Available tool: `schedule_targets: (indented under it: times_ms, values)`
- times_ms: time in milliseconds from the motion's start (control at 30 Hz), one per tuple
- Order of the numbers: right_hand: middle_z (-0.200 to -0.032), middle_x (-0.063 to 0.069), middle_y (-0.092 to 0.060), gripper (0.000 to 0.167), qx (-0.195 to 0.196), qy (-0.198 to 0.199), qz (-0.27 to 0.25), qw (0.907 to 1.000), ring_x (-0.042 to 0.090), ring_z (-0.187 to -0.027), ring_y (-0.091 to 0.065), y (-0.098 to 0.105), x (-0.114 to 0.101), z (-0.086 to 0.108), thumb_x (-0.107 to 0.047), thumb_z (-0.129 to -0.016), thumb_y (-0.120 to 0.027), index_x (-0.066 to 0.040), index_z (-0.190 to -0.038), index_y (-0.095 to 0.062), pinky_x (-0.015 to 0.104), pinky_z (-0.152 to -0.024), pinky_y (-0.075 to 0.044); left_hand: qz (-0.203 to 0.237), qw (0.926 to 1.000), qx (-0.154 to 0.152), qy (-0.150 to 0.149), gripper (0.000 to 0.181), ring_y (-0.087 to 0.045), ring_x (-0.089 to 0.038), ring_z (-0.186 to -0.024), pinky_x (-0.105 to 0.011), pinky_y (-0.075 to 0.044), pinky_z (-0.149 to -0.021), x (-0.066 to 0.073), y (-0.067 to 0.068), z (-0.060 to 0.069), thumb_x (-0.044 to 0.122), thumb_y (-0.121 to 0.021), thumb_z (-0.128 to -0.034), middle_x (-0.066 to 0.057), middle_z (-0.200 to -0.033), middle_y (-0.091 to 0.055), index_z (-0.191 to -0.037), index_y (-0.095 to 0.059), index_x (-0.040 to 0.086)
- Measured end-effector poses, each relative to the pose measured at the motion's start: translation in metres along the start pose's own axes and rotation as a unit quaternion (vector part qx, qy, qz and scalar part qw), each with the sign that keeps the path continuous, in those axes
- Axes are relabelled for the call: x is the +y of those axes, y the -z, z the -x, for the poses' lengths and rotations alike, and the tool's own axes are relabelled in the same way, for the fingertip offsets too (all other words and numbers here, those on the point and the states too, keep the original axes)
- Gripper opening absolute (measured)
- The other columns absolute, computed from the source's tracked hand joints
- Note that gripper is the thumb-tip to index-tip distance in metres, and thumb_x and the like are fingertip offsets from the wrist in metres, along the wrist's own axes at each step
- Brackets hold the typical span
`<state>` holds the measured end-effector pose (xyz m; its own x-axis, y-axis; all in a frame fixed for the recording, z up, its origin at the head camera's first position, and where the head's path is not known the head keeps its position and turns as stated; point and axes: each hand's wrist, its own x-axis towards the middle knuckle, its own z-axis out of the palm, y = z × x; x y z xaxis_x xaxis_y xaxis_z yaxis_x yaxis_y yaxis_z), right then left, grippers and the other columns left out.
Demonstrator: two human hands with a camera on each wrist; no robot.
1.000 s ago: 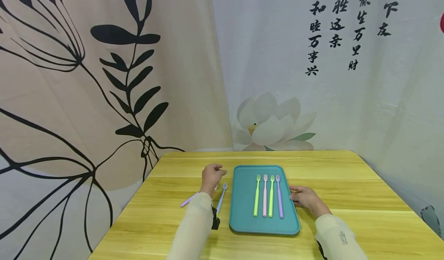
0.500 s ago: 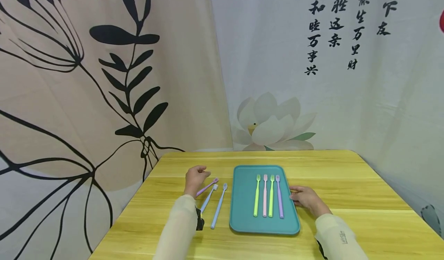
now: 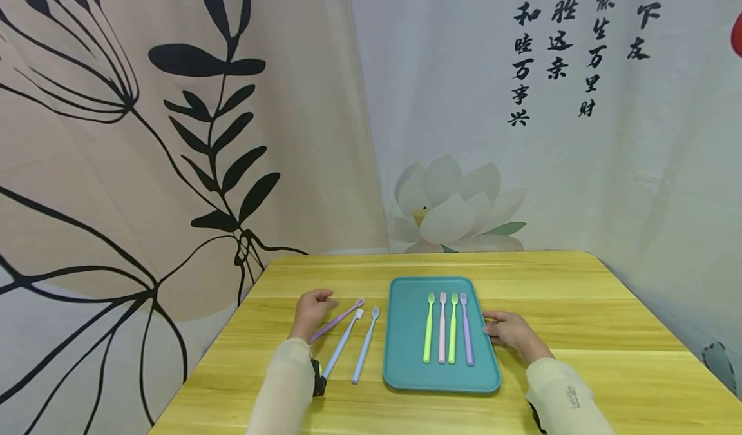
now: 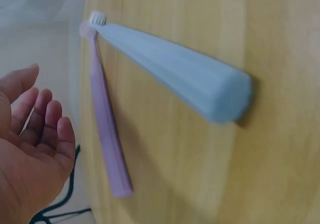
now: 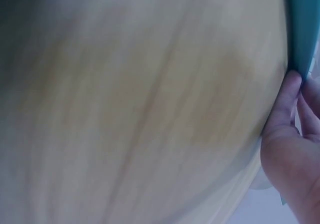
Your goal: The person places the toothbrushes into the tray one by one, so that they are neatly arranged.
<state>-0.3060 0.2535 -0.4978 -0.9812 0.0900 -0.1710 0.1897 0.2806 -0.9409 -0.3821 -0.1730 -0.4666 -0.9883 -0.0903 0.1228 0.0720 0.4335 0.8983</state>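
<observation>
My left hand (image 3: 310,312) hovers over the left part of the table, empty, with its fingers loosely bent. Close beside it lies a purple toothbrush (image 3: 337,321), slanted, its handle end hidden by the hand in the head view. A light blue toothbrush (image 3: 342,346) with white bristles lies to its right, its head near the purple one's in the left wrist view. Another blue toothbrush (image 3: 364,350) is nearer the teal tray (image 3: 406,332). My right hand (image 3: 513,336) holds the tray's right rim between thumb and fingers.
On the tray, side by side, lie a yellow-green toothbrush (image 3: 428,332), a pink one (image 3: 443,332), a second yellow-green one (image 3: 453,332) and a purple one (image 3: 467,335). The wooden table (image 3: 568,306) meets a printed cloth backdrop (image 3: 324,132) behind.
My left hand has moved left and slightly toward me, away from the tray, uncovering the blue toothbrushes and much of the purple one. The right hand stays at the tray's rim.
</observation>
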Motion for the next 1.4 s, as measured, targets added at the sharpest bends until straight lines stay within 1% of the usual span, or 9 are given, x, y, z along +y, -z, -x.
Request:
schedule_targets:
  times_ms: [100,233,333,433,567,900,1133,1300,1400]
  values:
    - [-0.115,0.025,-0.06,0.047,0.0,0.0,-0.001,1.0,0.016,-0.091,-0.063,0.0,0.0,0.0,0.003,-0.096,-0.057,0.013,-0.14,-0.045,0.033,-0.081,-0.056,0.006,0.9999,-0.01,0.009,0.031,-0.059,-0.025,-0.098,-0.038,-0.051,-0.084,-0.006,0.002,0.001,0.007,-0.07,-0.0906,-0.013,-0.108,-0.065,-0.12,-0.068,-0.003]
    - [-0.116,0.025,-0.059,0.047,-0.001,0.001,-0.002,1.0,0.016,-0.092,-0.063,-0.001,0.0,0.001,0.003,-0.096,-0.057,0.013,-0.14,-0.045,0.034,-0.081,-0.056,-0.006,0.9998,-0.019,0.007,0.032,-0.059,-0.025,-0.098,-0.038,-0.05,-0.083,-0.013,0.005,0.004,0.006,-0.069,-0.091,-0.015,-0.107,-0.065,-0.121,-0.066,-0.006]
    - [-0.116,0.025,-0.059,0.047,0.0,-0.001,0.002,1.0,0.017,-0.092,-0.063,-0.001,-0.001,0.001,0.002,-0.096,-0.057,0.012,-0.141,-0.045,0.034,-0.082,-0.056,-0.013,0.9995,-0.025,0.011,0.034,-0.059,-0.026,-0.1,-0.039,-0.05,-0.086,-0.02,0.007,0.004,0.006,-0.069,-0.0904,-0.016,-0.108,-0.066,-0.122,-0.066,-0.007]
    - [-0.118,0.025,-0.059,0.047,0.0,-0.002,0.007,1.0,0.018,-0.093,-0.063,-0.001,-0.002,0.002,0.002,-0.097,-0.057,0.012,-0.141,-0.045,0.035,-0.082,-0.056,-0.016,0.999,-0.035,0.021,0.035,-0.059,-0.029,-0.105,-0.043,-0.049,-0.091,-0.027,0.009,0.003,0.006,-0.07,-0.0896,-0.018,-0.115,-0.067,-0.122,-0.066,-0.006]
    - [-0.119,0.026,-0.058,0.048,-0.001,-0.004,0.01,0.9999,0.019,-0.096,-0.063,-0.001,-0.002,0.002,0.001,-0.097,-0.057,0.012,-0.142,-0.044,0.035,-0.083,-0.056,-0.02,0.9984,-0.047,0.027,0.034,-0.06,-0.031,-0.107,-0.045,-0.048,-0.094,-0.032,0.012,0.003,0.005,-0.071,-0.0871,-0.018,-0.113,-0.068,-0.119,-0.068,-0.006]
    - [-0.118,0.025,-0.059,0.047,-0.001,-0.004,0.008,1.0,0.018,-0.095,-0.063,0.0,-0.002,0.002,0.001,-0.097,-0.057,0.012,-0.141,-0.045,0.035,-0.083,-0.056,-0.035,0.9956,-0.08,0.036,0.033,-0.059,-0.029,-0.105,-0.044,-0.047,-0.092,-0.034,0.014,0.008,0.006,-0.074,-0.0865,-0.013,-0.111,-0.068,-0.118,-0.068,-0.004]
    - [-0.117,0.025,-0.06,0.048,-0.001,-0.003,0.005,1.0,0.017,-0.093,-0.062,0.0,-0.002,0.003,0.002,-0.096,-0.058,0.012,-0.141,-0.045,0.034,-0.082,-0.056,-0.042,0.9954,-0.078,0.036,0.033,-0.06,-0.024,-0.095,-0.039,-0.049,-0.086,-0.036,0.011,0.006,0.002,-0.076,-0.0827,-0.01,-0.101,-0.069,-0.114,-0.069,-0.005]
    - [-0.117,0.026,-0.06,0.048,-0.001,0.0,0.006,1.0,0.018,-0.094,-0.063,0.0,-0.003,0.003,0.002,-0.096,-0.057,0.012,-0.141,-0.045,0.034,-0.082,-0.056,-0.054,0.9951,-0.077,0.029,0.032,-0.06,-0.022,-0.089,-0.034,-0.051,-0.079,-0.035,0.01,0.007,-0.001,-0.078,-0.0798,-0.01,-0.097,-0.068,-0.11,-0.07,-0.007]
    - [-0.118,0.026,-0.059,0.048,-0.003,0.001,0.007,1.0,0.019,-0.095,-0.063,0.0,-0.004,0.004,0.002,-0.097,-0.057,0.013,-0.141,-0.044,0.035,-0.083,-0.056,-0.056,0.9954,-0.076,0.016,0.031,-0.061,-0.022,-0.086,-0.033,-0.052,-0.076,-0.035,0.01,0.008,-0.005,-0.077,-0.0781,-0.013,-0.095,-0.068,-0.108,-0.069,-0.01]
